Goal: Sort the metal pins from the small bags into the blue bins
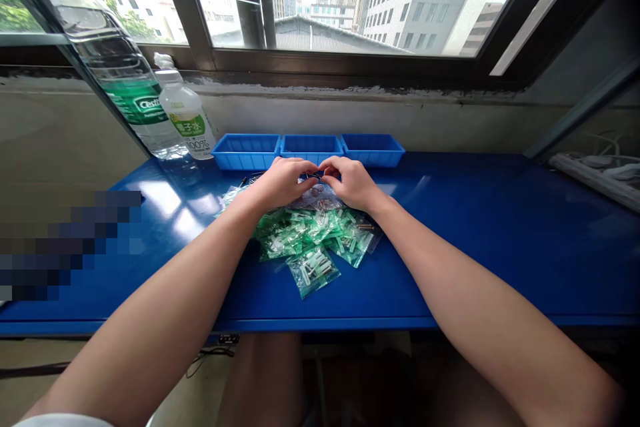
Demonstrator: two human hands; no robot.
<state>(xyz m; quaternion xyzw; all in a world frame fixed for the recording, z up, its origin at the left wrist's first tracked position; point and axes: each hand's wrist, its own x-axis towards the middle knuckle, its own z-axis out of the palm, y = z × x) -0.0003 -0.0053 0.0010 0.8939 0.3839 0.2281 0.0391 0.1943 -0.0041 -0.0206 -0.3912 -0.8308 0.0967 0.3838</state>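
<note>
Over the far side of a heap of small clear and green-tinted plastic bags (300,230), my two hands meet at the fingertips. My left hand (281,183) is closed in a pinch, and my right hand (354,183) pinches from the other side. Between them shows a small thin dark piece (313,175), whose kind is too small to tell. One green-tinted bag (314,270) with pale and metallic small parts lies at the near end of the heap. Under my hands, clear bags (320,199) hold coppery bits.
Three blue bins (247,152) stand in a row behind my hands on the blue table (475,240). A large water bottle (143,103) and a smaller white-capped bottle (187,117) stand at the back left. A power strip (597,173) lies at the right.
</note>
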